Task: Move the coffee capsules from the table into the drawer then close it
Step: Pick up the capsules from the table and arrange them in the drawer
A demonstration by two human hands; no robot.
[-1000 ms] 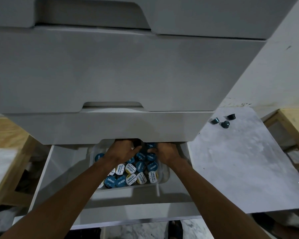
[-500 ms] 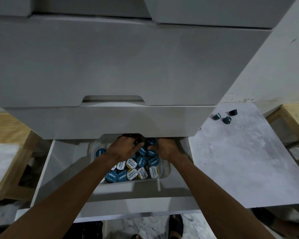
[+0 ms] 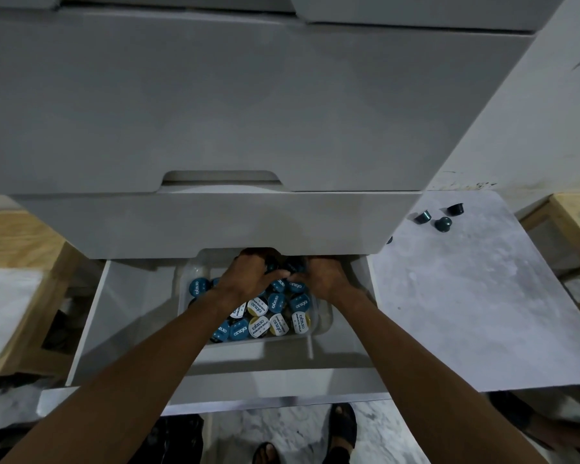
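Grey marbled table (image 3: 482, 313) just right of the pulled-out white drawer (image 3: 121, 329), with three dark coffee capsules (image 3: 443, 224) loose at its far end, well apart from the drawer. Inside the drawer, a clear plastic tray (image 3: 325, 324) heaped with blue- and white-lidded capsules (image 3: 258, 326), lids mostly up. At the back of the drawer, partly under the closed drawer front (image 3: 215, 222) above it, left hand (image 3: 248, 279) and right hand (image 3: 322, 279) side by side, knuckles up, fingers curled down over dark capsules there; impossible to tell whether gripping any or only resting on them.
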